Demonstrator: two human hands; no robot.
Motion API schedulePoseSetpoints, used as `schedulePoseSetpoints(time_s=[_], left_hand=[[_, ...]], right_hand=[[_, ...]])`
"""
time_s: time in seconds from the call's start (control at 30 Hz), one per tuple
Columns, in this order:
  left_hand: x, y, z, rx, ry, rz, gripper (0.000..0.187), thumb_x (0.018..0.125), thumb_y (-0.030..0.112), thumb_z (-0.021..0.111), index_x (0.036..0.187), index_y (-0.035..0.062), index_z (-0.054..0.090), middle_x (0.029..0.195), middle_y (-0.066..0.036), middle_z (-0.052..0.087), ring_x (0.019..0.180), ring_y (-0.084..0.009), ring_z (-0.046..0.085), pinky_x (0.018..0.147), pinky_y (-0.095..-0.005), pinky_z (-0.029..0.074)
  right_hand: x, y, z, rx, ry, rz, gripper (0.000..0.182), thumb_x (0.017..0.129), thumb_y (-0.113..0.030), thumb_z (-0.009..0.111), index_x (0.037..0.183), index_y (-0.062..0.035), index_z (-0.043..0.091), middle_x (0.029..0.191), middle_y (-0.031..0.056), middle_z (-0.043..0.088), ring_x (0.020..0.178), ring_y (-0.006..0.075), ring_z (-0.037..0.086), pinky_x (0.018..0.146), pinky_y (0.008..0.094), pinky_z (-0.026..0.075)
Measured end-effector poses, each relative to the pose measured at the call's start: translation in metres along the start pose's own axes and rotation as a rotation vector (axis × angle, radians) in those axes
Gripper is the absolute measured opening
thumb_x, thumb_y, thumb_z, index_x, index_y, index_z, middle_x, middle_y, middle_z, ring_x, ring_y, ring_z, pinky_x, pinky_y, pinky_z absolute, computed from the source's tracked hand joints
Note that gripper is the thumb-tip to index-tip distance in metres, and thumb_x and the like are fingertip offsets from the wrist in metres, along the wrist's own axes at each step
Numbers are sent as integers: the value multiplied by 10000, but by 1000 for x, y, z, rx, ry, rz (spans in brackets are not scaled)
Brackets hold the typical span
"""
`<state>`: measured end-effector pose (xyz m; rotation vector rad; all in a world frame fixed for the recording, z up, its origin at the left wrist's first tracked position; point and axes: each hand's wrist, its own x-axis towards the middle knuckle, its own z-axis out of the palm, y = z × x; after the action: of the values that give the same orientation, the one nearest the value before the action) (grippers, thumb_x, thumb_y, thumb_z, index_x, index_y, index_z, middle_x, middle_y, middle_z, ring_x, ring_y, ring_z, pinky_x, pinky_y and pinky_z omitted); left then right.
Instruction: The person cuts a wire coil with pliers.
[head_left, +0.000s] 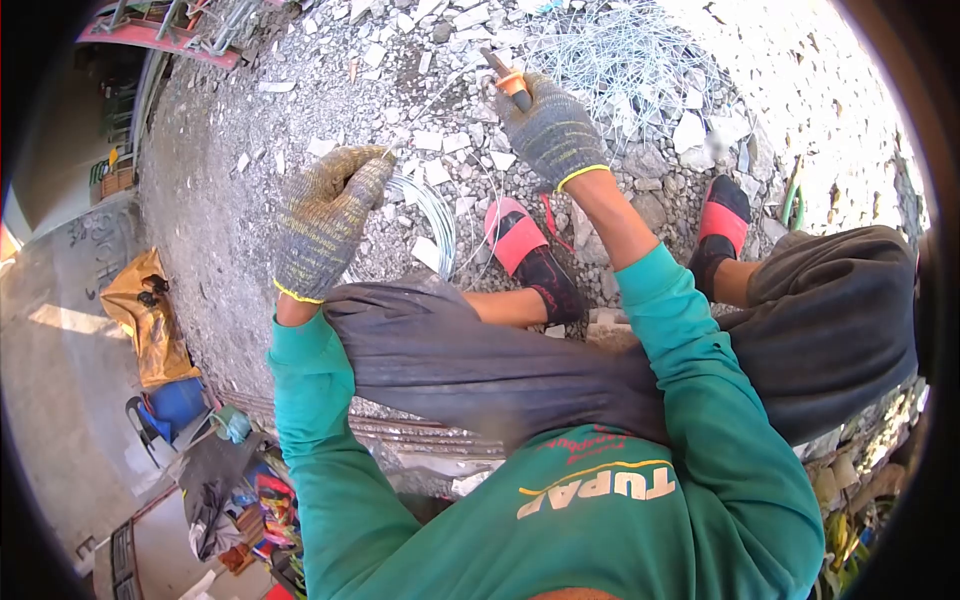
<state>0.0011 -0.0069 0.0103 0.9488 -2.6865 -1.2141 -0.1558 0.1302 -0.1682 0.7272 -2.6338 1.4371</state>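
Note:
My left hand (332, 222), in a grey knit glove with a yellow cuff, is closed in a pinch on thin metal wire. A coil of the wire (442, 225) lies on the gravel just beside it, partly hidden behind the glove. My right hand (556, 132), gloved the same way, grips pliers (512, 84) with orange and black handles; their dark jaws point up and left, away from me. Beyond the right hand spreads a tangled pile of cut wire pieces (630, 75).
Rubble and broken chips cover the ground (240, 180) around my red-strapped sandals (519, 240). Steel bars (430, 435) lie close by my legs. At left are a brown bag (150, 315) and a blue container (176, 403). A red metal frame (160, 42) stands top left.

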Motion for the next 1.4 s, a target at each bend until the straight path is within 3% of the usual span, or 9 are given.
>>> schedulePoseSetpoints(time_s=[0.1,0.23,0.37,0.47,0.7,0.87,0.9,1.1,1.4], left_hand=[[21,-30,-34,-1,-27,-17,251,951,202,645,1114,18,695,795,-1,627,658,-56,514,592,-217,428],[29,-54,-45,-113,-86,47,255,967,202,623,1110,2,692,785,0,617,698,-69,533,657,-228,447],[16,-23,-35,-40,-7,-66,267,948,238,653,1091,18,699,748,17,596,639,-51,496,570,-210,404],[15,-22,-28,80,92,-80,263,916,257,695,1070,44,711,708,46,570,575,-24,449,488,-192,349],[12,-19,-25,44,120,-97,281,921,273,690,1075,39,709,705,39,572,584,-29,453,513,-199,361],[15,-4,-16,23,133,-75,269,920,254,694,1070,31,707,706,40,570,586,-30,454,513,-200,361],[16,-2,-15,32,143,-55,263,920,245,695,1069,29,707,709,40,571,587,-30,454,514,-201,362],[15,3,-16,-78,56,-53,250,938,206,673,1105,21,696,742,30,598,613,-25,467,529,-192,366],[12,8,-14,-88,9,-117,276,939,182,670,1142,-5,666,802,7,620,678,-40,521,576,-193,413]], right_hand=[[9,3,-22,928,-812,386,261,927,-277,654,1006,-28,653,813,54,669,739,124,657,567,311,521],[-3,-15,-36,1626,-879,544,354,913,-236,674,1178,-9,618,950,23,668,737,131,655,641,278,582],[12,5,-20,926,-819,369,331,899,-307,688,1083,-35,648,813,42,662,728,105,646,623,308,540],[20,32,0,-24,-403,117,367,885,-334,619,1093,-32,634,879,164,702,815,316,696,746,437,536],[30,103,3,-31,-398,431,400,857,-345,561,1075,-20,650,940,238,690,923,399,673,827,463,527],[-8,8,-3,617,-579,355,346,847,-320,647,1021,-21,639,832,153,673,750,276,652,707,400,510],[-15,-7,11,592,-596,254,261,895,-268,639,997,-32,596,752,30,603,674,125,551,625,317,463],[-36,-86,-18,540,-523,-33,413,884,-304,670,1203,-52,598,852,240,672,791,397,671,681,448,519],[-37,-89,-22,531,-485,-106,375,879,-195,635,1221,-53,582,906,230,673,824,401,665,695,468,516]])
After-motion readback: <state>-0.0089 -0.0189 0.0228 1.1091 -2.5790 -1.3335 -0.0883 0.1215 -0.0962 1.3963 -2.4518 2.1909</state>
